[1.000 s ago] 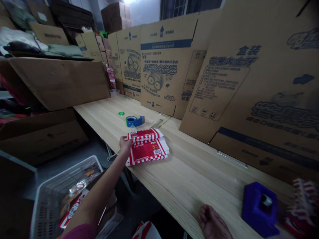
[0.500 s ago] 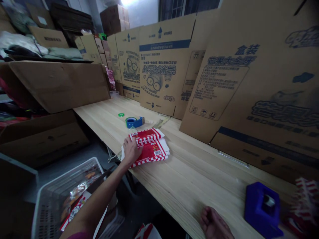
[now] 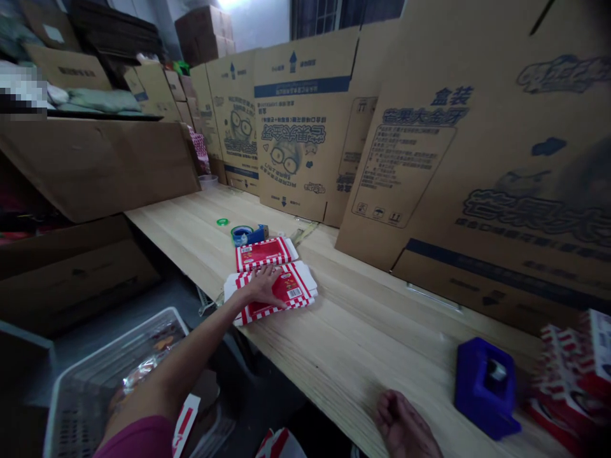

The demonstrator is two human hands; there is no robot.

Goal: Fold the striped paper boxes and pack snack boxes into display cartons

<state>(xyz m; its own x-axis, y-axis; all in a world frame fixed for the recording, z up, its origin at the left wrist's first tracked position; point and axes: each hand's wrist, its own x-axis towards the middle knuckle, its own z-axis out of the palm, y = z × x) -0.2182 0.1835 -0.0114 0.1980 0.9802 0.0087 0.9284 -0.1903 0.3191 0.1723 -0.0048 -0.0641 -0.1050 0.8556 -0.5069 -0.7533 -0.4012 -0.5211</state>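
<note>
My left hand (image 3: 263,286) lies with spread fingers on a stack of flattened red-and-white checked cartons (image 3: 294,287) near the table's front edge. Just behind that stack is another flat red carton (image 3: 265,250), its far side close to a blue tape dispenser (image 3: 250,235). My right hand (image 3: 405,425) rests at the front edge of the table, fingers loosely curled and nothing visible in them. To its right stands a larger blue-purple tape dispenser (image 3: 487,389).
Red-and-white cartons (image 3: 568,381) are piled at the far right of the wooden table (image 3: 363,337). Large printed cardboard sheets (image 3: 305,127) stand along the back. A white plastic basket (image 3: 71,381) with wrapped items is below on the left. A green tape roll (image 3: 222,222) lies farther back.
My left hand has moved right and spread out over the stack. The upper carton has shifted away and lies flat behind it. The view has turned slightly right; my right hand looks the same.
</note>
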